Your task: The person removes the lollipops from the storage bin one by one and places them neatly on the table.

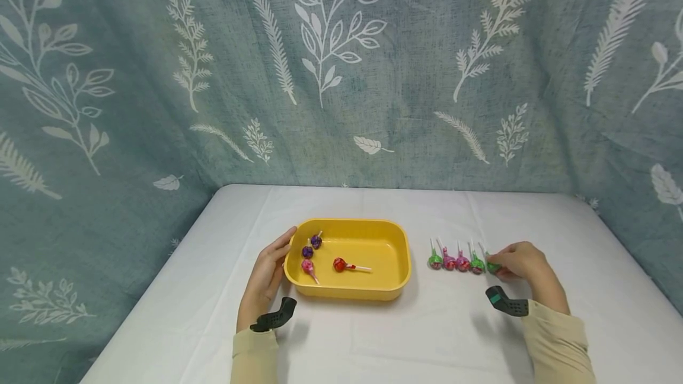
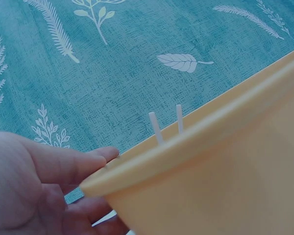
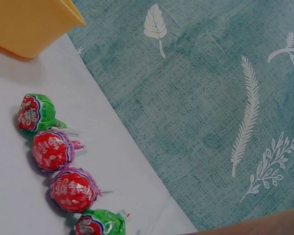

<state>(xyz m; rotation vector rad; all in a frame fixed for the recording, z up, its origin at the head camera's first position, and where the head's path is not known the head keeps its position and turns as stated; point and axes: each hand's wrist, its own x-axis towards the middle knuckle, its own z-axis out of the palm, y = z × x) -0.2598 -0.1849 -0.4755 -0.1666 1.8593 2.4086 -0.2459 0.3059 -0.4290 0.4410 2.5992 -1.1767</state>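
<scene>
At the tray's left end, my left hand (image 1: 265,276) touches the rim, its fingers extended along the outer wall. The yellow tray (image 1: 349,293) holds two purple lollipops (image 1: 307,252), a pink lollipop (image 1: 308,266) and a red lollipop (image 1: 339,264). Two white sticks (image 2: 180,119) poke above the rim in the left wrist view. On the right, my right hand (image 1: 525,262) pinches a green lollipop (image 1: 492,266) at the right end of a row. Beside it lie another green lollipop (image 1: 477,266), two pink lollipops (image 1: 462,264) and a further green lollipop (image 1: 435,262).
A white cloth (image 1: 427,336) covers the table. Behind it hangs a blue-green curtain (image 1: 416,76) with white leaf prints. In the right wrist view, a corner of the tray (image 3: 34,29) shows beyond the row of lollipops.
</scene>
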